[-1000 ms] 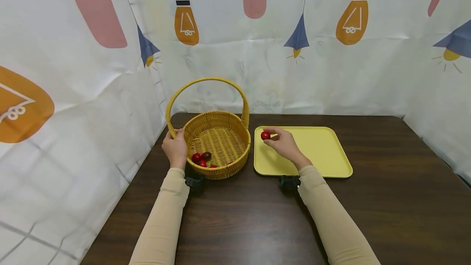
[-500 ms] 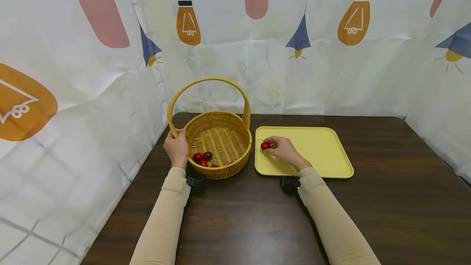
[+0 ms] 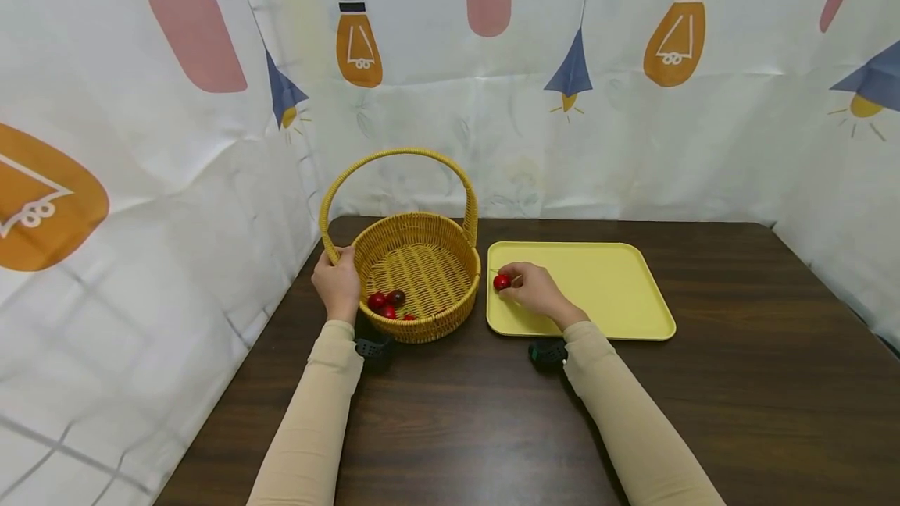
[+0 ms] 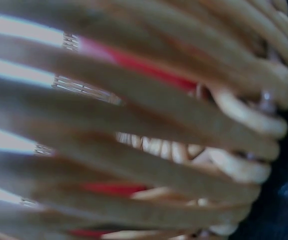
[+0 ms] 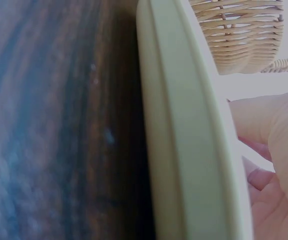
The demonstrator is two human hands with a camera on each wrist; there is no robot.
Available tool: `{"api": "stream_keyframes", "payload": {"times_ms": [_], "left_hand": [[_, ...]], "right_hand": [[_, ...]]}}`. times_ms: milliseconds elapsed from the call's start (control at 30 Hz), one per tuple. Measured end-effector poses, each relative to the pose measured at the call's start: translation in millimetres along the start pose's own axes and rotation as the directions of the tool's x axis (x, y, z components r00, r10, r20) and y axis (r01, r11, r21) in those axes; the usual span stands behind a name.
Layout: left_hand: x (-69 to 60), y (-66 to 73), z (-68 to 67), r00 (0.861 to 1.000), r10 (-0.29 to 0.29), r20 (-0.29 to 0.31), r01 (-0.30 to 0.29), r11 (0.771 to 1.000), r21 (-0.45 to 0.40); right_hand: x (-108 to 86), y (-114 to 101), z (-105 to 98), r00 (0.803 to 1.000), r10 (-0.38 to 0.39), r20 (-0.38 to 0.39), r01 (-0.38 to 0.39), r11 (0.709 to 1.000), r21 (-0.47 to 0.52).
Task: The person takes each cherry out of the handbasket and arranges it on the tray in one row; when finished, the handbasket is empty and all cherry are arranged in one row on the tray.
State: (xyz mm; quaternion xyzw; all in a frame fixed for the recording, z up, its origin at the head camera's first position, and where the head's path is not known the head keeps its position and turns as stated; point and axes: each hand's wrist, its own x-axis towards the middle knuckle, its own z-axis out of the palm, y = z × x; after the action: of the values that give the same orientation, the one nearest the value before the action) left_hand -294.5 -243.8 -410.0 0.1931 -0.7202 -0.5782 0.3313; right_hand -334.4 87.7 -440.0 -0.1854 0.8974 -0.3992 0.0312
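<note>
Head view: the left hand [image 3: 337, 286] grips a yellow wicker basket [image 3: 425, 268] at the foot of its arched handle [image 3: 397, 152], the fingers closed round it though mostly hidden; the hold probably serves to steady the basket. Several red and dark cherries [image 3: 377, 301] lie inside, against the near left wall. The right hand [image 3: 536, 291] pinches one red cherry [image 3: 501, 283] between thumb and fingers at the left end of a yellow tray [image 3: 601, 279]; whether the fruit touches the tray cannot be told. Tray and basket stand just beside each other, presumably to shorten the reach between them. Yellow surface extends rightward from the hand to a raised rim; dark table [image 3: 450, 412] runs toward the viewer and to the right, leaving room for the forearms, while patterned cloth [image 3: 450, 115] bounds the back and left.

Left wrist view: blurred basket weave fills most of the frame, red showing through its gaps. The fingers are not visible here.

Right wrist view: the tray's edge crosses the middle, table to its left. The right hand appears beyond, its fingertips and the pinched cherry out of sight; part of the basket shows above.
</note>
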Motion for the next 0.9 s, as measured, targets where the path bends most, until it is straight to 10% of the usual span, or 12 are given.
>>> {"api": "stream_keyframes", "payload": {"times_ms": [367, 533, 700, 900], "left_hand": [[0.6, 0.8, -1.2, 1.000, -0.002, 0.010, 0.002, 1.000, 0.001], [1.6, 1.1, 1.5, 1.000, 0.007, 0.018, -0.008, 1.000, 0.008], [1.5, 2.4, 3.9, 0.999, 0.021, 0.036, -0.022, 1.000, 0.015], [-2.5, -1.4, 0.8, 0.999, 0.014, 0.036, -0.013, 1.000, -0.010]], "right_hand": [[-6.8, -11.2, -24.3, 0.993, -0.025, 0.114, 0.023, 1.000, 0.013], [-8.0, -21.8, -28.5, 0.995, -0.105, -0.002, 0.105, 0.994, 0.017], [-12.1, -45.4, -17.5, 0.956, -0.215, -0.199, 0.241, 0.964, 0.114], [-23.2, -70.5, 5.6, 0.897, -0.385, -0.217, 0.420, 0.896, 0.146]]}}
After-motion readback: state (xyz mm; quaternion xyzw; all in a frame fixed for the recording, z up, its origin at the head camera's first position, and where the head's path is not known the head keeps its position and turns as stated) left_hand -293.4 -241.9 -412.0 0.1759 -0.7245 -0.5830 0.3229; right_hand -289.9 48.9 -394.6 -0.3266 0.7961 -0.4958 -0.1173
